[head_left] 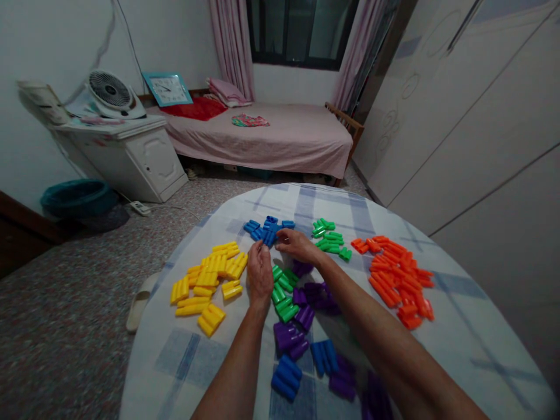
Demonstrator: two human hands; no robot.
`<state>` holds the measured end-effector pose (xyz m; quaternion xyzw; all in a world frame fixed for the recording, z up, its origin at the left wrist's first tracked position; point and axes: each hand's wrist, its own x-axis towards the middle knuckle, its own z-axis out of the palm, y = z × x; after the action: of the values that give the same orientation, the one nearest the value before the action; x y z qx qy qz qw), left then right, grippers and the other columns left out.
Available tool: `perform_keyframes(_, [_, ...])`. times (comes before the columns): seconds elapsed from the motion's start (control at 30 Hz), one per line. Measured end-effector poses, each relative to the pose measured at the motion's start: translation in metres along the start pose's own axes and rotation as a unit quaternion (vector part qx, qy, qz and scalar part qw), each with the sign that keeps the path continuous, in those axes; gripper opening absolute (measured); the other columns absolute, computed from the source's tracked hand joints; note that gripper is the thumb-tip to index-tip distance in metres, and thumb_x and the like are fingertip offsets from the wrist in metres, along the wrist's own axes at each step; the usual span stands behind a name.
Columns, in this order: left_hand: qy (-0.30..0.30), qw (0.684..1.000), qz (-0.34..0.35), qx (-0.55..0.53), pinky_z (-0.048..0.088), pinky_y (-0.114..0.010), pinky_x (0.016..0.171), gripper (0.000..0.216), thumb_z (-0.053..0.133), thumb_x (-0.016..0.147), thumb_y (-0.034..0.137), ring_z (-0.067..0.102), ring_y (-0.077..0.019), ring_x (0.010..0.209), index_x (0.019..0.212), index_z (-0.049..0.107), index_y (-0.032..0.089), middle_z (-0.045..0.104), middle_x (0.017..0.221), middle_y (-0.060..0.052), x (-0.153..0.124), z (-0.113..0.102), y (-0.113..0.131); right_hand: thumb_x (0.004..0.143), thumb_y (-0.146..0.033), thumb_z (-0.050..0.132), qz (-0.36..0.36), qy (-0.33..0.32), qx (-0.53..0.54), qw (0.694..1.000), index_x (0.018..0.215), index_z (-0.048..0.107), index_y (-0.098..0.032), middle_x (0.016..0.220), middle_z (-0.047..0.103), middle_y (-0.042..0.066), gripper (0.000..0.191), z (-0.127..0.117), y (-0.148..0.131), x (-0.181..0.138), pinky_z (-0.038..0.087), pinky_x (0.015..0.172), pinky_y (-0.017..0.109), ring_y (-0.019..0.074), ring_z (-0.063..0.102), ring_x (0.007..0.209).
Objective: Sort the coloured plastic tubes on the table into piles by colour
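My left hand (259, 274) rests on its edge between the yellow plastic pieces (214, 268) and a cluster of green pieces (283, 291). Its fingers are held together, and whatever lies inside them is hidden. Across from it, my right hand (298, 245) reaches over the table, thumb and fingers apart, fingertips at the near right side of the blue plastic pieces (269, 228). These blue pieces, shaped like short joined tubes, lie in a loose pile just beyond both hands. Purple pieces (305, 317) are scattered under and beside my right forearm, partly covered by it.
Orange pieces (400, 274) form a large pile on the right, with more green pieces (330, 239) nearer the middle. Two blue pieces (286, 376) lie close to me. A checked cloth covers the round table (175, 356). Beyond are a bed (297, 134) and a cabinet (149, 157).
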<state>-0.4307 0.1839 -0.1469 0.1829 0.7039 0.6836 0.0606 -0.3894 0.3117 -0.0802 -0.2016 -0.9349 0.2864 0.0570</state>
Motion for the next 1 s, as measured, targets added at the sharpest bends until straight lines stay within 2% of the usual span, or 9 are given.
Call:
perform_keyframes(0.1, [-0.007,1.0,-0.006,-0.026,0.048,-0.034,0.092,0.039,0.043,0.09,0.043,0.057,-0.0211,0.111,0.119,0.053,0.019,0.058,0.122,-0.011,-0.001,0.0,0.003,0.081,-0.016,0.059,-0.035,0.042,0.055,0.997,0.12,0.055,-0.016,0.116,0.063,0.008,0.039,-0.006,0.003,-0.016,0.048,0.083,0.027,0.0149,0.062,0.097])
perform_keyframes(0.2, [0.021,0.999,-0.023,-0.045,0.05,-0.033,0.088,0.04,0.04,0.091,0.044,0.06,-0.02,0.104,0.118,0.053,0.018,0.06,0.117,-0.012,-0.002,-0.001,0.006,0.083,-0.016,0.054,-0.033,0.074,0.068,0.994,0.115,0.059,-0.014,0.108,0.065,0.008,0.032,-0.016,0.006,-0.044,0.048,0.08,0.029,0.0148,0.062,0.089])
perform_keyframes(0.3, [0.041,0.997,-0.043,-0.058,0.05,-0.03,0.084,0.041,0.035,0.093,0.044,0.063,-0.018,0.097,0.116,0.054,0.017,0.062,0.11,-0.012,-0.003,-0.003,0.009,0.082,-0.02,0.056,-0.049,0.013,0.043,0.998,0.114,0.061,-0.015,0.099,0.066,0.006,0.032,-0.02,0.001,-0.075,0.047,0.079,0.029,0.0149,0.061,0.084])
perform_keyframes(0.43, [0.04,0.995,-0.058,-0.067,0.051,-0.028,0.079,0.04,0.034,0.093,0.044,0.064,-0.015,0.087,0.114,0.055,0.017,0.063,0.105,-0.01,-0.002,-0.005,0.009,0.072,-0.031,0.071,-0.117,-0.077,-0.029,0.99,0.131,0.049,-0.02,0.125,0.055,0.011,0.064,-0.008,-0.014,-0.098,0.042,0.093,0.037,0.0239,0.053,0.112])
perform_keyframes(0.5, [0.041,0.995,-0.067,-0.064,0.051,-0.027,0.078,0.038,0.033,0.093,0.042,0.064,-0.0144,0.084,0.114,0.055,0.017,0.063,0.103,-0.009,-0.002,-0.005,0.009,0.065,-0.037,0.078,-0.12,-0.101,-0.068,0.985,0.137,0.043,-0.022,0.138,0.044,0.015,0.082,0.001,-0.02,-0.1,0.039,0.098,0.044,0.0304,0.044,0.123])
perform_keyframes(0.6, [0.044,0.995,-0.068,-0.055,0.051,-0.028,0.078,0.036,0.033,0.093,0.038,0.064,-0.0144,0.083,0.111,0.056,0.017,0.063,0.101,-0.009,-0.001,-0.005,0.008,0.06,-0.045,0.079,-0.105,-0.118,-0.094,0.983,0.14,0.038,-0.024,0.145,0.035,0.017,0.092,0.011,-0.024,-0.096,0.038,0.098,0.05,0.0355,0.038,0.128])
perform_keyframes(0.7, [0.042,0.996,-0.065,-0.052,0.052,-0.028,0.078,0.036,0.033,0.093,0.038,0.064,-0.0153,0.086,0.109,0.057,0.017,0.063,0.101,-0.009,0.0,-0.004,0.008,0.061,-0.046,0.078,-0.099,-0.114,-0.102,0.983,0.138,0.039,-0.025,0.14,0.041,0.015,0.088,0.017,-0.028,-0.093,0.04,0.095,0.05,0.0353,0.039,0.125])
perform_keyframes(0.83, [0.038,0.995,-0.072,-0.054,0.051,-0.029,0.079,0.038,0.032,0.093,0.039,0.064,-0.0163,0.089,0.109,0.057,0.016,0.063,0.102,-0.01,0.0,-0.004,0.01,0.068,-0.034,0.071,-0.082,-0.093,-0.113,0.986,0.127,0.049,-0.024,0.121,0.051,0.011,0.064,0.022,-0.039,-0.095,0.046,0.087,0.043,0.0295,0.047,0.111])
perform_keyframes(1.0, [0.025,0.995,-0.07,-0.062,0.051,-0.03,0.08,0.039,0.036,0.092,0.045,0.064,-0.0157,0.086,0.108,0.057,0.016,0.064,0.1,-0.009,0.0,-0.004,0.01,0.07,-0.027,0.063,-0.036,-0.059,-0.125,0.99,0.121,0.05,-0.021,0.114,0.05,0.012,0.053,0.032,-0.055,-0.099,0.047,0.083,0.043,0.0295,0.044,0.109])
